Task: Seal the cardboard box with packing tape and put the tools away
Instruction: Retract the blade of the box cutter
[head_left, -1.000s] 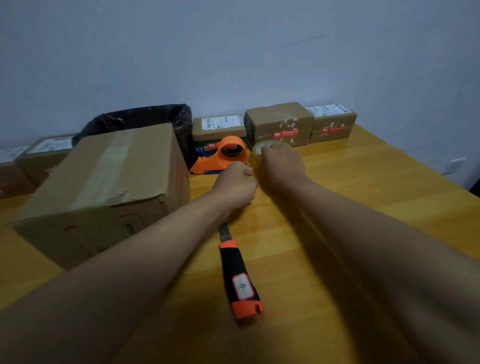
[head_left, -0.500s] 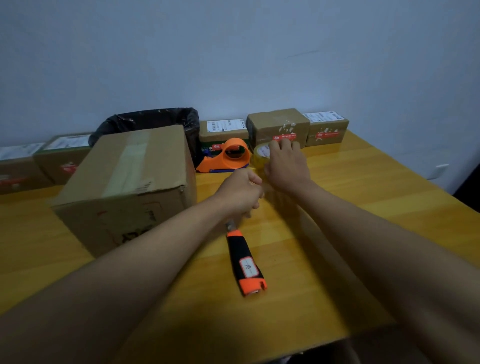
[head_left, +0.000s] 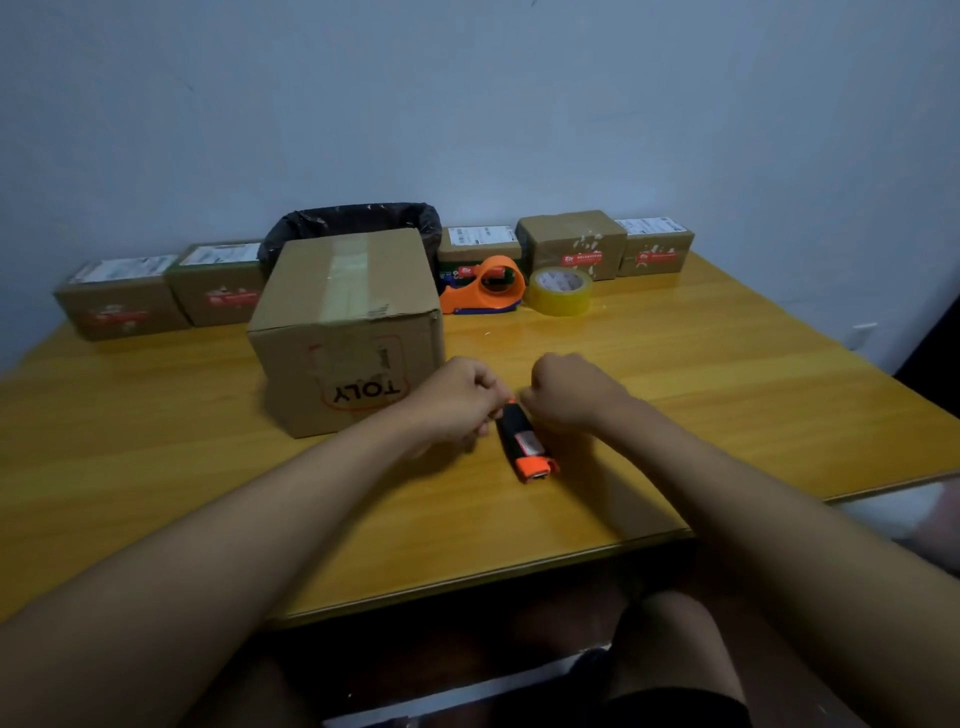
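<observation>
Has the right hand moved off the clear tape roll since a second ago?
Yes. The right hand has pulled back toward the person, away from the clear packing tape roll by the small parcels, to the orange-and-black utility knife.

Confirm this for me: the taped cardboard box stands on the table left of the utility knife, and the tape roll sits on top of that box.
Not quite. The head view shows the tape roll lying on the table, beside the orange dispenser, not on the cardboard box. The rest holds: the taped box stands left of the utility knife.
</observation>
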